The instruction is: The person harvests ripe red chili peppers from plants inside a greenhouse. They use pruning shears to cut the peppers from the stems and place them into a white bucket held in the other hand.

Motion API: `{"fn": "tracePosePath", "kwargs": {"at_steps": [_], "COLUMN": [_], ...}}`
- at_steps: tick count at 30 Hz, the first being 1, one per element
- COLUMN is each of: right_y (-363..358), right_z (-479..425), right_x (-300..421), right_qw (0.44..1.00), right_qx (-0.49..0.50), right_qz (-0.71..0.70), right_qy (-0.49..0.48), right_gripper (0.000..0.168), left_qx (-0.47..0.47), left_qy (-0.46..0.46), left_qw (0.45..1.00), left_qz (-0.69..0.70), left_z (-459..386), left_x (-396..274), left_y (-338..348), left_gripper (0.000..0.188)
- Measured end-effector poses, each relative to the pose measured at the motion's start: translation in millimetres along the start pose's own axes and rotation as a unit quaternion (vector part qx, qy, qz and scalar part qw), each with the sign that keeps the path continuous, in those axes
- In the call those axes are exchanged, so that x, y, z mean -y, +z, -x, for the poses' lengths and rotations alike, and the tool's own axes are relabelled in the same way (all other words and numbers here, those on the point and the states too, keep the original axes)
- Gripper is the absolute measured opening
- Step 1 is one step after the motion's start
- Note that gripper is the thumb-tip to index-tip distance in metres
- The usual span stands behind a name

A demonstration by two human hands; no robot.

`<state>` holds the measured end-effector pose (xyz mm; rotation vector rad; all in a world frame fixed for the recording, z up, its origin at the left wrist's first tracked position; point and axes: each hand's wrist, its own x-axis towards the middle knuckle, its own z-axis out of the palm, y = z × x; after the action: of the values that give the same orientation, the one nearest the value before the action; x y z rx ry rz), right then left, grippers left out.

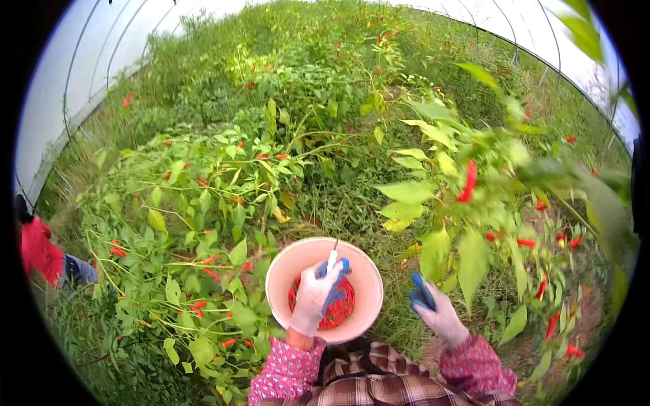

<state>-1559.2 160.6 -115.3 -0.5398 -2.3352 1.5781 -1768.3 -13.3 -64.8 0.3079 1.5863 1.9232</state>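
Note:
My left hand, in a white glove with blue-coated fingers, is over a pale pink plastic bucket. It is closed around a white handle grip, which looks like the bucket's handle; a thin dark wire runs from the grip towards the far rim. Red chili peppers lie in the bottom of the bucket, partly hidden by this hand. My right hand, gloved alike, is to the right of the bucket beside low pepper leaves. Its fingers are apart and partly bent, with nothing visible in them.
Chili plants with red fruit rise close on the right, blurred. More pepper plants spread on the left. A person in a red top is at the far left. Hooped plastic tunnel walls enclose the weedy ground.

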Motion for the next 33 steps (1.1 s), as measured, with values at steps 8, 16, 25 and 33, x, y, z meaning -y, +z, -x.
{"fn": "tracePosePath", "kwargs": {"at_steps": [8, 16, 25, 33], "right_y": [-76.3, -109.9, -132.8, -151.6], "right_z": [-158.2, -136.3, -114.6, -122.5], "right_x": [-22.1, -19.0, -51.9, -74.6], "right_qw": [0.919, 0.829, 0.682, 0.662], "right_qx": [-0.192, -0.470, -0.563, -0.605], "right_qz": [0.330, 0.274, 0.313, 0.320], "right_qy": [0.103, 0.129, 0.347, 0.304], "right_gripper": [0.061, 0.062, 0.058, 0.044], "left_qx": [0.044, 0.172, 0.328, 0.504], "left_qy": [0.117, -0.003, -0.180, -0.158], "left_qw": [0.992, 0.985, 0.921, 0.833], "left_qz": [0.002, -0.016, -0.111, -0.163], "left_z": [-138.2, -299.1, -418.8, -480.6], "left_x": [-62.2, -50.0, -5.6, 10.1], "left_y": [22.8, 64.6, 213.2, 375.2], "left_gripper": [0.024, 0.026, 0.024, 0.030]}}
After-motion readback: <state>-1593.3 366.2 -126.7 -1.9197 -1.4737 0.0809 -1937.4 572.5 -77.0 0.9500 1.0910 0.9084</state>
